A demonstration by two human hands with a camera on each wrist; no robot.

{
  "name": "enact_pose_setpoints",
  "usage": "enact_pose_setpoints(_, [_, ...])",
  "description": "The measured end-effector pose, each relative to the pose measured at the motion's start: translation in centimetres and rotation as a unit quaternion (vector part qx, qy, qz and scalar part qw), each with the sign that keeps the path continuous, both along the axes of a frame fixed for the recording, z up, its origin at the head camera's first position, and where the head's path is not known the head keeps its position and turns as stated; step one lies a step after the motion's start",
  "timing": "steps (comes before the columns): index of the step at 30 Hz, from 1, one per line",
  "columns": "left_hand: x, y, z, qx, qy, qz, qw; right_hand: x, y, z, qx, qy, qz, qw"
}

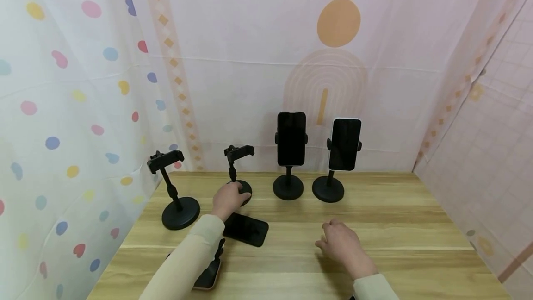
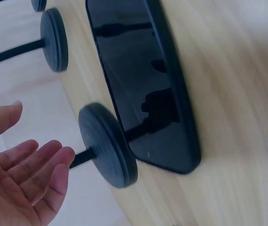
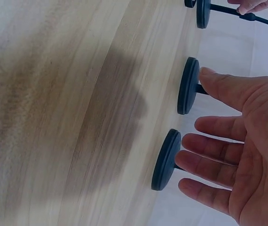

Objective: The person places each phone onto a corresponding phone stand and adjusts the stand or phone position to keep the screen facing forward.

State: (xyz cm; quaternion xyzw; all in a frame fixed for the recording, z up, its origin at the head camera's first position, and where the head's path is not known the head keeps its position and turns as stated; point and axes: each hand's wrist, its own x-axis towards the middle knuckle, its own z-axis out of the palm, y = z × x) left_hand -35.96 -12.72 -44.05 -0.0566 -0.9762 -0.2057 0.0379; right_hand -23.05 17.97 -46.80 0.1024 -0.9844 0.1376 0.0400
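Note:
My left hand (image 1: 228,200) reaches over the table to the round base of an empty black phone stand (image 1: 241,152). In the left wrist view its fingers are loosely bent and its thumb stands apart, near the stand's pole; nothing is held. Just in front of that stand lies a black phone (image 1: 246,229), screen up; the left wrist view shows its thick dark edge beside the stand base (image 2: 108,146). Over the table's right half hovers my right hand (image 1: 341,244), fingers relaxed and spread in the right wrist view, holding nothing.
Another empty phone stand (image 1: 181,213) is at the left. Two stands at the back hold a black phone (image 1: 291,139) and a white-edged phone (image 1: 345,145) upright. A further phone (image 1: 208,274) lies partly under my left sleeve. Patterned curtains (image 1: 233,22) enclose the table.

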Motion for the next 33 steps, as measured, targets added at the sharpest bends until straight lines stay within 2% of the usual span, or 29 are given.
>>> enact_pose_setpoints(9, [-1.5, -1.7, 0.5, 0.014, -0.014, 0.045, 0.9988, 0.2, -0.2, 0.2, 0.003, -0.004, 0.002, 1.0])
enact_pose_setpoints(17, [-2.6, -2.4, 1.2, 0.014, 0.003, 0.068, 0.9976, 0.4, -0.3, -0.2, 0.006, -0.007, 0.003, 1.0])
enact_pose_setpoints(27, [-4.1, -1.9, 2.8, 0.034, 0.035, 0.072, 0.9962, 0.1, -0.2, 0.0, 0.014, -0.007, 0.002, 0.9999])
enact_pose_setpoints(33, [-4.8, -1.8, 2.2, 0.027, 0.055, 0.073, 0.9954, 0.2, -0.3, 0.0, 0.012, -0.006, 0.009, 0.9999])
